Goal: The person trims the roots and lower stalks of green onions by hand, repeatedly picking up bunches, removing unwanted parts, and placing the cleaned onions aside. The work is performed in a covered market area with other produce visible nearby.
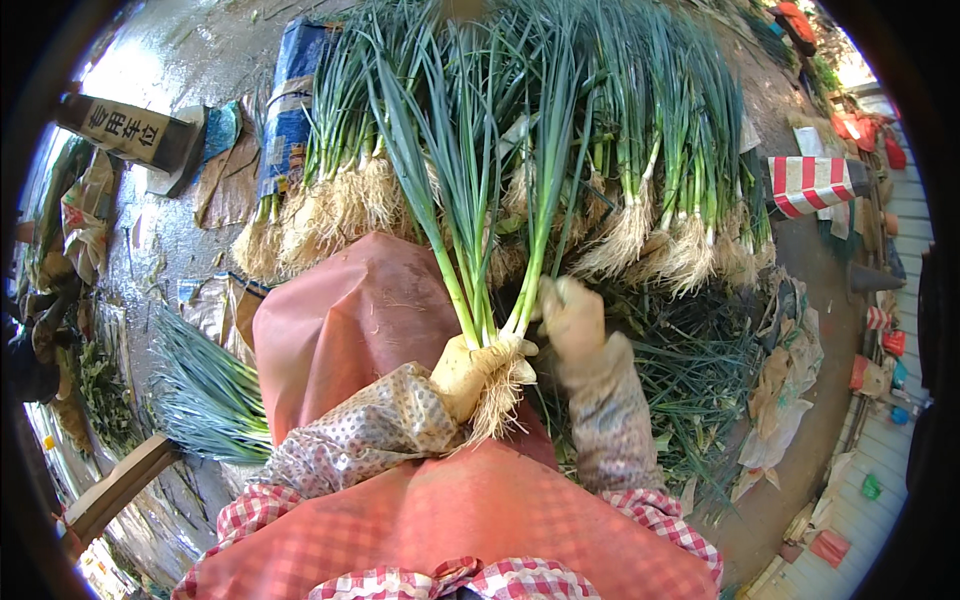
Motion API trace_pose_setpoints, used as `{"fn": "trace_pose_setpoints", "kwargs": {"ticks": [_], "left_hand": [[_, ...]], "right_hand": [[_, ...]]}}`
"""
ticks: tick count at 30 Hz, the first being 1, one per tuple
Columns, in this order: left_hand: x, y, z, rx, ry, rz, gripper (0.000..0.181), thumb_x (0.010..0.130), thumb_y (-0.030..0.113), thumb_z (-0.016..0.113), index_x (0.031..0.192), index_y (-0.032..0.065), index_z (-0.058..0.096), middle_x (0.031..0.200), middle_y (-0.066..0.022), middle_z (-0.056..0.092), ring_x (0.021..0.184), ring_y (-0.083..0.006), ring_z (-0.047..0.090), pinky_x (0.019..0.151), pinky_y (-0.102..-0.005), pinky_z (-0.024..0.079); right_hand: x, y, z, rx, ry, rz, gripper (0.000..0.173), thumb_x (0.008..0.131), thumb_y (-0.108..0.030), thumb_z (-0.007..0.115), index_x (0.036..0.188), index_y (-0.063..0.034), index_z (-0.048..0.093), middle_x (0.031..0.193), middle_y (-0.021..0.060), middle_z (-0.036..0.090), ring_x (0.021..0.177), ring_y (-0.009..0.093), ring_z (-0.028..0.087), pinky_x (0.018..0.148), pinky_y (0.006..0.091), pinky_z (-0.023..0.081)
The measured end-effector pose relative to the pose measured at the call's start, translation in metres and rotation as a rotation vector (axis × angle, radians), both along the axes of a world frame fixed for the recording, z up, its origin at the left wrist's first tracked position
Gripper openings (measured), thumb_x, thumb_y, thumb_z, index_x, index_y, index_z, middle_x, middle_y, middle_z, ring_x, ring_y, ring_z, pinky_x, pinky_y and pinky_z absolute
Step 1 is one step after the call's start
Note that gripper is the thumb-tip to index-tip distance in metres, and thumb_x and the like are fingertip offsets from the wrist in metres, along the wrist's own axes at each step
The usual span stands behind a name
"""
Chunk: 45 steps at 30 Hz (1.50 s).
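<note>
My left hand (466,375), in a pale glove, is closed around the white root ends of several green onions (469,300). Their green leaves point away from me and fan apart, and stringy roots hang below the fist over my red apron (450,510). My right hand (568,311), also gloved and blurred, is just right of the stalks with its fingers curled; whether it grips a leaf cannot be made out. Beyond both hands lies a wide row of green onions (675,165) with their pale roots towards me.
A separate pile of green onions (214,397) lies at my left. Loose leaves and trimmings (697,397) cover the ground at right, beside crumpled sacking (787,382). A black post with writing (124,131) stands at left, and a red-and-white striped object (814,184) at right.
</note>
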<state>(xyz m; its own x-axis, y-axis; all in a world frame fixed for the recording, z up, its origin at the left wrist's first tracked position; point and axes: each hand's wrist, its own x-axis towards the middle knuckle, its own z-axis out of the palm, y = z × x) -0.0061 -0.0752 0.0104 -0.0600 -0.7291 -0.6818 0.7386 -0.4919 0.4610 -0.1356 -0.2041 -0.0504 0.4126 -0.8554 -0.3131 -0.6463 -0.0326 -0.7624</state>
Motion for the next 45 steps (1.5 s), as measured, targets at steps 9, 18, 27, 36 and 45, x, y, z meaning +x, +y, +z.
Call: {"fn": "trace_pose_setpoints", "kwargs": {"ticks": [9,18,27,36,45], "left_hand": [[0.025,-0.006,-0.010,-0.292,0.750,-0.382,0.064,0.093,0.043,0.057,0.139,0.0018,0.041,0.116,-0.0236,0.060,0.084,-0.0247,0.067,0.071,-0.0343,0.056],[0.017,-0.025,0.010,-0.506,0.512,-0.273,0.037,0.087,0.015,0.066,0.119,-0.0028,0.059,0.137,-0.0224,0.048,0.110,-0.0305,0.061,0.089,-0.0470,0.052],[0.026,-0.040,0.003,-0.267,0.384,-0.037,0.075,0.087,0.016,0.064,0.149,0.0031,0.024,0.152,-0.0115,0.032,0.089,-0.0211,0.066,0.064,-0.0312,0.055],[-0.007,-0.012,-0.017,-0.115,-0.094,0.054,0.032,0.081,0.002,0.067,0.112,-0.0010,0.061,0.090,-0.0073,0.065,0.069,-0.0156,0.064,0.060,-0.0294,0.054],[-0.005,-0.006,-0.005,0.083,-0.137,0.055,0.020,0.083,0.004,0.065,0.102,-0.0034,0.064,0.081,-0.0080,0.066,0.060,-0.0162,0.062,0.052,-0.0285,0.053]], "right_hand": [[-0.169,0.009,0.001,0.248,0.794,0.759,0.038,0.096,-0.031,0.048,0.121,-0.0052,0.061,0.126,0.0174,0.059,0.117,0.032,0.056,0.096,0.0404,0.047],[-0.102,-0.194,0.072,0.205,0.273,-0.535,0.035,0.098,-0.030,0.052,0.121,-0.0037,0.059,0.091,0.0086,0.064,0.061,0.011,0.050,0.051,0.0251,0.044],[-0.030,-0.040,0.050,0.415,-0.655,-0.325,0.039,0.094,-0.023,0.062,0.125,0.0003,0.058,0.120,0.0107,0.063,0.108,0.016,0.058,0.095,0.0303,0.047],[-0.017,-0.004,0.047,-0.121,-0.123,0.020,0.030,0.089,-0.029,0.066,0.081,0.0000,0.065,0.067,0.0152,0.058,0.060,0.026,0.058,0.057,0.0359,0.046],[-0.066,0.097,0.065,0.140,-0.652,-0.252,0.016,0.093,-0.006,0.056,0.105,0.0037,0.060,0.104,0.0138,0.064,0.080,0.023,0.067,0.070,0.0365,0.054]]}}
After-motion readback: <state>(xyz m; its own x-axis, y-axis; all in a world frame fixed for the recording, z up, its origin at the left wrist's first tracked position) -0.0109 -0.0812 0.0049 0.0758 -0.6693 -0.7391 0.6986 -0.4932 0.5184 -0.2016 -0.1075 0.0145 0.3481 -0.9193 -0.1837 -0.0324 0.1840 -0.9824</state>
